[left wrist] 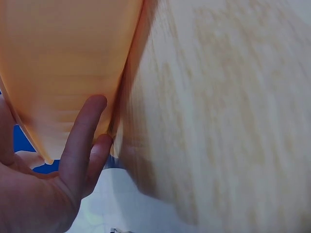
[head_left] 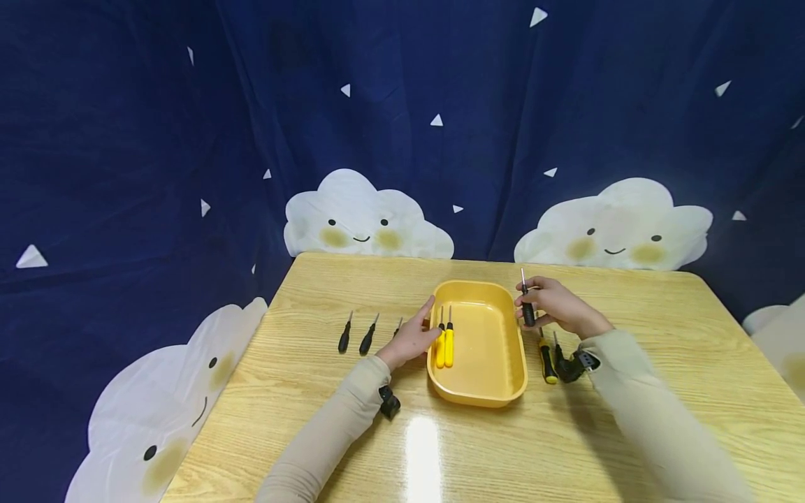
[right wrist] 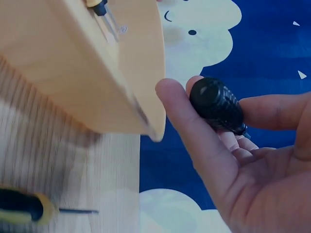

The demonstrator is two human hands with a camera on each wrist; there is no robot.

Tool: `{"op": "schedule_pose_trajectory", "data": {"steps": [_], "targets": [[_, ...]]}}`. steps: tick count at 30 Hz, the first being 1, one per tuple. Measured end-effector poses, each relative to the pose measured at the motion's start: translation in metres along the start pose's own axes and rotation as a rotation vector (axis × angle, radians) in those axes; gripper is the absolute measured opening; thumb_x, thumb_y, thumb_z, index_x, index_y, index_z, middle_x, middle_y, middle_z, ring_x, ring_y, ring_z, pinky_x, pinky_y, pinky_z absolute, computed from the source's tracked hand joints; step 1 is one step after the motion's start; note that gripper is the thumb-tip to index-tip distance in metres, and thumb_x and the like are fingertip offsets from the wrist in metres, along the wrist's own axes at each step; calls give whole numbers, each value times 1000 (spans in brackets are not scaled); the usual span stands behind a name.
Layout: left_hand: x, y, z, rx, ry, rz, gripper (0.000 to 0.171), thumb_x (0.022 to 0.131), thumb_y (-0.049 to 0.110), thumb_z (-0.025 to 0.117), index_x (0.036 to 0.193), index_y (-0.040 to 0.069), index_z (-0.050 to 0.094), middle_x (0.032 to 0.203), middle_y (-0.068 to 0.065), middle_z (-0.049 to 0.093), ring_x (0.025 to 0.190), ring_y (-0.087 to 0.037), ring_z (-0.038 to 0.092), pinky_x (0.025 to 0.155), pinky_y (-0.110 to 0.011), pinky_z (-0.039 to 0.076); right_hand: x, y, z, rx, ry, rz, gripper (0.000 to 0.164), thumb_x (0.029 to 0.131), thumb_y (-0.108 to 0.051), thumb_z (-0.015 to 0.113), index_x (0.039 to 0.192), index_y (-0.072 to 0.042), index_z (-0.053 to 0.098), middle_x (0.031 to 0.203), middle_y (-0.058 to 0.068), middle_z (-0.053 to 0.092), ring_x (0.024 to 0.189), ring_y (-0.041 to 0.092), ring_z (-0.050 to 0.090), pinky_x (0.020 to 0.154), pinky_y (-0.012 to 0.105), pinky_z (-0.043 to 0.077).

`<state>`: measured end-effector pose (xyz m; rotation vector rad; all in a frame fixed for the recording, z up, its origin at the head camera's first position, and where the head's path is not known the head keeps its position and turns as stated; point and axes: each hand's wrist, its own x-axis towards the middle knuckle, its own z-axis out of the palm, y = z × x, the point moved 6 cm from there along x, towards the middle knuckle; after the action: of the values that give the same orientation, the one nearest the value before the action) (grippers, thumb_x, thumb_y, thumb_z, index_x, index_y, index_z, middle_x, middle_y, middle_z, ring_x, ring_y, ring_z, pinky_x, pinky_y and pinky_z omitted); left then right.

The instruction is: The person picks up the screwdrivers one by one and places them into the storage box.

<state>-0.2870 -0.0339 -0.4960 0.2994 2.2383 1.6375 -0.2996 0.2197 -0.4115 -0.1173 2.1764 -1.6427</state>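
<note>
My right hand (head_left: 562,305) grips a black-handled screwdriver (right wrist: 216,103) between thumb and fingers, just off the tray's right rim. Its shaft points away from me and up. With the left hand (head_left: 411,340) I hold the left wall of a yellow plastic tray (head_left: 487,353), fingers along the outside and thumb over the rim. Inside the tray, at the left, two yellow-handled screwdrivers (head_left: 449,349) lie side by side, one partly behind the thumb.
Left of the tray lie black screwdrivers (head_left: 344,339) in a row, one partly hidden by my left hand. Right of it, below my right hand, are a black-and-yellow screwdriver (head_left: 546,363) and another shaft. A blue cloud-print curtain (head_left: 402,105) hangs behind the wooden table (head_left: 478,454).
</note>
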Motion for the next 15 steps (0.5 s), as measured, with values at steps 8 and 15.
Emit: {"op": "schedule_pose_trajectory", "data": {"steps": [8, 15], "targets": [[-1, 1, -1, 4, 1, -7, 73, 94, 18, 54, 153, 32, 12, 119, -16, 51, 86, -23, 61, 57, -36, 58, 11, -1, 16, 29, -5, 15, 40, 97, -7, 42, 131, 9, 30, 107, 25, 48, 90, 31, 62, 74, 49, 56], [1, 0, 0, 8, -4, -2, 73, 95, 18, 54, 153, 32, 11, 121, -17, 50, 85, -22, 61, 57, -36, 57, 16, 1, 28, 70, -10, 29, 39, 97, -7, 41, 130, 10, 31, 113, 30, 46, 90, 31, 63, 74, 49, 55]]}}
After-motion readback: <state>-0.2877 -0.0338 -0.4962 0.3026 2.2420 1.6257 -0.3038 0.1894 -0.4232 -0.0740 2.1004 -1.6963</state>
